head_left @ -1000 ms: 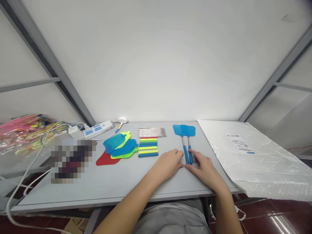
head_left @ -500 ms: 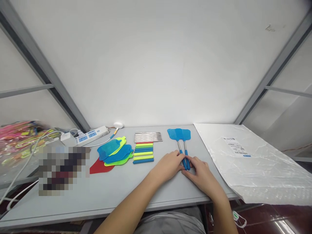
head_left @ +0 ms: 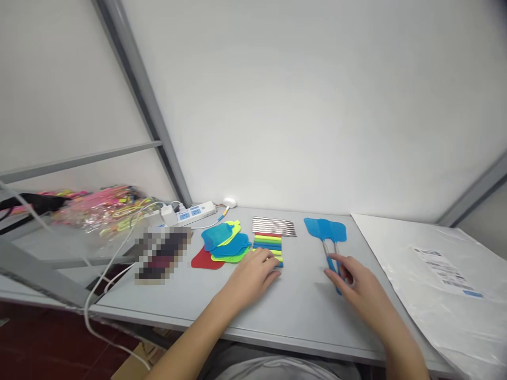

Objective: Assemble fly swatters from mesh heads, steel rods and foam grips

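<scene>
The white package (head_left: 412, 311) at the lower right of the frame bears a printed label (head_left: 447, 272) with a blue block at its lower corner, but from where I stand the print is too small and blurred to read. The front edge of the grey desk (head_left: 301, 322) slants across the lower part of the frame, with both forearms reaching over it, and a bare strip of desk top lies between the two hands. Right of centre, two blue fly swatters (head_left: 325, 230) lie flat, their heads pointing to the white wall (head_left: 277, 105) and overlapping. The right hand (head_left: 358, 282) is at their handles, thumb and forefinger partly apart and curved around them; I cannot tell how firmly they grip. The left hand (head_left: 253, 274) rests palm down, fingers loosely bent over the near end of a row of coloured grips (head_left: 268, 241); whether it has hold of one, I cannot tell. Just beyond that row lie silvery rods (head_left: 273, 226), and to its left a pile of blue, yellow-green and red swatter heads (head_left: 233, 245). Further left, a white power strip (head_left: 195, 212) sits near the wall.
</scene>
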`<state>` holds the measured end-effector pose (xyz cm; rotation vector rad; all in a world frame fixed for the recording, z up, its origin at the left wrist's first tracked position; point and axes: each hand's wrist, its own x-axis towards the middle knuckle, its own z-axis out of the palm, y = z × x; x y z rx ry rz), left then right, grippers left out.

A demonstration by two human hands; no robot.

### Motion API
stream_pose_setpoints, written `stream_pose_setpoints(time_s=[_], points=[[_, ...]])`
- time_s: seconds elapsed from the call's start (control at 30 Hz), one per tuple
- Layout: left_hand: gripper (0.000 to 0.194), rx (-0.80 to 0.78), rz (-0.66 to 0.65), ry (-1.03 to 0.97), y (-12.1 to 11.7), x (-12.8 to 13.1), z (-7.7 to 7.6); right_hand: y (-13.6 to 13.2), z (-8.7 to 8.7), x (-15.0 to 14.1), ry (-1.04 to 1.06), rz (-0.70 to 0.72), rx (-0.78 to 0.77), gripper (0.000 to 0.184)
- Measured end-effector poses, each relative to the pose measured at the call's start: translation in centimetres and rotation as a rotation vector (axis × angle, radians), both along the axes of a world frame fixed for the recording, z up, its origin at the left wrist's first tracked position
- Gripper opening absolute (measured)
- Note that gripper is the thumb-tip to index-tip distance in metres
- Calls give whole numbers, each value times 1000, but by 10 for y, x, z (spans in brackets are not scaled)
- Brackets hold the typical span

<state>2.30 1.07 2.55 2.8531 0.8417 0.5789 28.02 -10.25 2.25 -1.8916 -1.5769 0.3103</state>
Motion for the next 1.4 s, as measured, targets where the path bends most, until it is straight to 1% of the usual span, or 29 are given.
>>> stream_pose_setpoints(time_s=[0.07, 0.13, 0.2, 0.23, 0.27, 0.37, 0.43, 0.47, 0.57, 0.63, 0.7, 0.77, 0.83, 0.97, 1.07, 1.13, 1.2, 1.27, 1.33, 1.4], points=[[14, 23, 98, -17, 6, -23, -3, 19, 17, -8, -42, 52, -37, 43], [15, 39, 168, -28, 9, -38, -7, 47, 34, -17, -123, 119, -73, 42], [15, 52, 202, -30, 8, -44, -10, 83, 46, -24, -214, 231, -79, 38], [14, 50, 209, -25, 6, -45, -12, 103, 49, -27, -251, 296, -99, 38], [14, 42, 210, -17, 4, -45, -13, 124, 51, -29, -295, 331, -129, 37], [13, -12, 191, -1, -3, -41, -18, 184, 46, -33, -350, 363, -158, 29], [9, -40, 179, -10, -5, -40, -21, 220, 37, -35, -364, 384, -177, 27], [10, -47, 178, -21, -5, -41, -22, 235, 32, -35, -367, 399, -189, 26], [23, -61, 178, -74, -2, -44, -26, 268, 18, -36, -368, 462, -232, 25], [22, -78, 160, -100, 2, -46, -29, 281, 12, -34, -361, 515, -257, 24], [12, -84, 134, -105, 4, -47, -30, 288, 7, -31, -352, 561, -276, 24], [8, -69, 117, -97, 5, -46, -32, 291, 5, -28, -353, 594, -284, 24], [8, -50, 118, -80, 5, -44, -33, 293, 4, -26, -367, 619, -283, 23], [17, -51, 136, -27, 5, -42, -35, 294, 3, -29, -424, 644, -266, 17], [16, -55, 114, -10, 4, -43, -36, 292, 2, -34, -465, 626, -247, 13], [16, -60, 107, -18, 2, -45, -36, 288, 5, -35, -481, 587, -234, 12], [14, -107, 132, -51, -1, -47, -34, 280, 11, -35, -484, 531, -216, 14], [11, -199, 194, -139, -3, -50, -32, 265, 24, -31, -477, 466, -187, 20], [13, -292, 252, -290, -4, -54, -31, 240, 42, -27, -462, 403, -142, 26], [20, -336, 284, -453, -2, -58, -30, 207, 61, -22, -443, 374, -78, 31]])
